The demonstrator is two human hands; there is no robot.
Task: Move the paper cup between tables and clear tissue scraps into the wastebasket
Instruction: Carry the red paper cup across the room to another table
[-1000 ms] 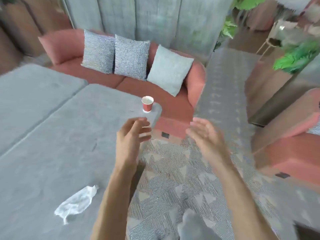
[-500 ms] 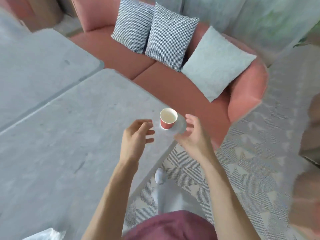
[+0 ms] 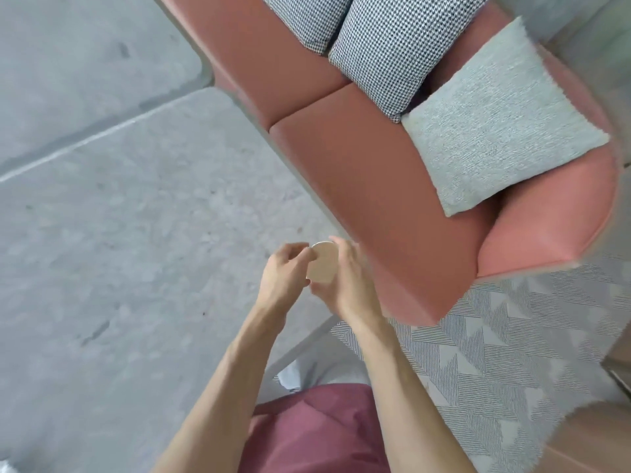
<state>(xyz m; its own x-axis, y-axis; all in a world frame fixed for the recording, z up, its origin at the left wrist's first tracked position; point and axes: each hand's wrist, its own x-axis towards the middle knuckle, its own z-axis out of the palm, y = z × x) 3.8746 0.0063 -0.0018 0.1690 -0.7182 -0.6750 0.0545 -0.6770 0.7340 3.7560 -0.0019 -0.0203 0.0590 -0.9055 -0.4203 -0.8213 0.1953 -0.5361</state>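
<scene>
Both hands on the cup [image 3: 322, 264] at the table [image 3: 136, 268] corner by the sofa [image 3: 375, 199]; left hand [image 3: 285, 279] and right hand [image 3: 345, 285] curled round its sides, probably for a steady lift; no tissue visible.

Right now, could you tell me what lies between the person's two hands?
In the head view, the paper cup sits between the left hand and right hand, seen from above near the grey table's corner; both hands close around it.
</scene>
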